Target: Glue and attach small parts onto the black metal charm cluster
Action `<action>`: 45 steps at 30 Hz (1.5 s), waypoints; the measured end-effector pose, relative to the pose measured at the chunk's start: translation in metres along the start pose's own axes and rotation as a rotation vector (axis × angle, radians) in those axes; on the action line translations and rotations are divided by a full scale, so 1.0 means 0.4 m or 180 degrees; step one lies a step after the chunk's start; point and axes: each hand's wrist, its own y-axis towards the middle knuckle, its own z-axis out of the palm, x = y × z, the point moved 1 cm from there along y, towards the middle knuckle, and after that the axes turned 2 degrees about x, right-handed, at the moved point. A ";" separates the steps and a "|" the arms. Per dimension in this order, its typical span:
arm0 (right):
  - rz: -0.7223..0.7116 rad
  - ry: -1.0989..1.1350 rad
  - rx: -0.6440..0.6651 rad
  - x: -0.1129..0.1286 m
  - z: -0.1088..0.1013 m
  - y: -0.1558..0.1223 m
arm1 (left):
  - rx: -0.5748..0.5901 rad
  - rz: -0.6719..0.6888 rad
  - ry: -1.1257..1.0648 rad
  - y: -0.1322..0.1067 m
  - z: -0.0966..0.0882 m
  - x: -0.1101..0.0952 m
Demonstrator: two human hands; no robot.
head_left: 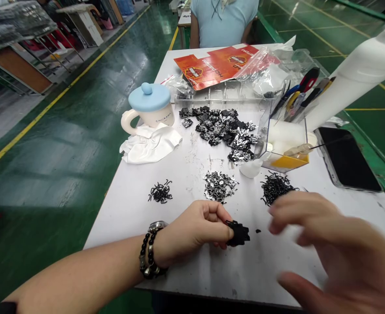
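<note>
Head view: the left hand (195,229) lies low on the white counter (186,266), fingers curled shut, pinching a small black part (238,233) between thumb and fingertips. The part sticks out at the hand's 3 o'clock, just above the counter. A bead bracelet (146,257) and a watch (156,226) sit on the left wrist.

The right hand (320,235) hovers at 3 o'clock of the part, near it but apart, blurred; its fingers look loosely spread and it holds nothing that shows. A tiny black speck (258,230) lies on the counter between the part and that hand.

At 12 o'clock of the left hand lies a silvery pile (219,186). At 10 o'clock of it is a small heap of black hooks (160,192). A bigger heap of black wire bits (276,187) lies just at 12 o'clock of the right hand.

Farther up the counter spreads a wide black pile (223,131) of parts mixed with shiny ones. At its 9 o'clock stands a mug (148,115) with a blue lid, a white cloth (151,146) touching its base. At the pile's 3 o'clock sits a clear box (286,148) with pens and tools leaning above it. A dark phone (346,159) lies at the counter's right edge.

At the far end lies an orange carton (212,65), flat, with clear bags (264,69) beside it. A person in a light blue shirt (223,22) sits beyond it.
</note>
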 end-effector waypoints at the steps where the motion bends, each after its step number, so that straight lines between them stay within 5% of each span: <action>1: 0.0039 0.0400 0.0270 0.000 0.010 0.025 | 0.0001 -0.0012 -0.0013 -0.001 0.001 -0.003; 6: -0.0085 0.0504 0.0431 -0.004 0.045 0.084 | -0.0010 -0.0002 -0.0049 -0.007 0.007 -0.010; 37: -0.0637 0.0137 -0.0081 -0.011 0.054 0.077 | -0.0121 0.0468 0.0023 -0.013 0.013 0.005; 45: -0.1181 0.0065 -0.0337 0.032 0.011 0.074 | 0.0384 0.0729 -0.0095 -0.026 0.038 0.014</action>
